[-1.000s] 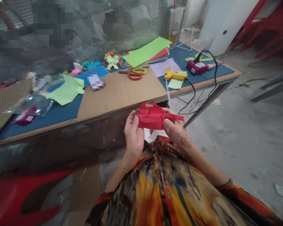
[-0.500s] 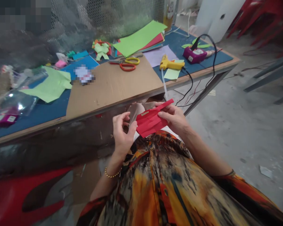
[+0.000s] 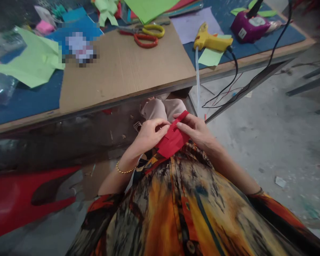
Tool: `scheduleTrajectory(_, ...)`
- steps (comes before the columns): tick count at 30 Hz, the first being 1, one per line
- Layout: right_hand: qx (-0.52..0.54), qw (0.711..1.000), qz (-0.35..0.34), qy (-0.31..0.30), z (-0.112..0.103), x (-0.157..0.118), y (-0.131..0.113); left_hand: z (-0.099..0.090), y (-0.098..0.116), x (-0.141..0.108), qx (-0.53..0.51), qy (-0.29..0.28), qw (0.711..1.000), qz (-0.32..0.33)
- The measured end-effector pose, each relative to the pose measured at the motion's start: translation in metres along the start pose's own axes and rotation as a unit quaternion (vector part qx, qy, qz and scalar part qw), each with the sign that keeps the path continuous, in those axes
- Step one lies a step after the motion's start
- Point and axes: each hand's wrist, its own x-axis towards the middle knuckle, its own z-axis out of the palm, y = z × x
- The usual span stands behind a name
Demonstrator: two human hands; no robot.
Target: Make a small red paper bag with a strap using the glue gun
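A piece of red paper [image 3: 172, 145], with a narrow strip folded along its upper edge, is between my hands above my lap. My right hand [image 3: 200, 132] grips its upper right end, thumb on top and fingers behind. My left hand [image 3: 150, 135] is closed on the folded edge at the paper's left, thumb and forefinger pinched together there. Some of the left fingers are hidden behind the hand. Red-and-yellow-handled scissors [image 3: 146, 35] lie on a cardboard sheet [image 3: 117, 67] on the table before me.
On the table, a yellow glue gun [image 3: 212, 41] with a hanging cord rests by a purple device [image 3: 249, 26]. Light green paper [image 3: 33, 58] lies at the left, more green paper [image 3: 152, 9] at the back. A red chair [image 3: 21, 199] stands at lower left.
My left hand has moved from open beside the red paper to pinching its folded edge. My right hand keeps its grip. The view has tilted downward, closer to the table.
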Motion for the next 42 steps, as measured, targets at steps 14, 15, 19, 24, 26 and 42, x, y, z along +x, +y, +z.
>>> scheduleTrajectory(14,-0.187,0.951,-0.222,0.106,-0.001,-0.002,-0.001,-0.002,-0.002,-0.003,-0.009,-0.022,0.999,-0.024)
scheduleTrajectory(15,-0.189,0.948,-0.229,0.114,-0.001,-0.003,-0.002,-0.002,-0.002,-0.004,-0.015,-0.022,0.999,-0.024)
scheduleTrajectory(19,-0.208,0.931,-0.266,0.136,0.000,-0.008,-0.003,0.000,-0.003,-0.006,-0.021,-0.004,1.000,-0.015)
scheduleTrajectory(24,-0.256,0.915,-0.283,0.129,0.003,-0.011,-0.006,0.000,-0.004,-0.012,-0.022,0.000,0.999,-0.023)
scheduleTrajectory(26,-0.271,0.914,-0.275,0.123,0.004,-0.011,-0.006,0.000,-0.003,-0.015,-0.030,-0.004,0.999,-0.025)
scheduleTrajectory(42,-0.176,0.956,-0.215,0.093,0.010,-0.033,-0.028,-0.006,0.008,-0.021,-0.050,-0.071,0.996,-0.015)
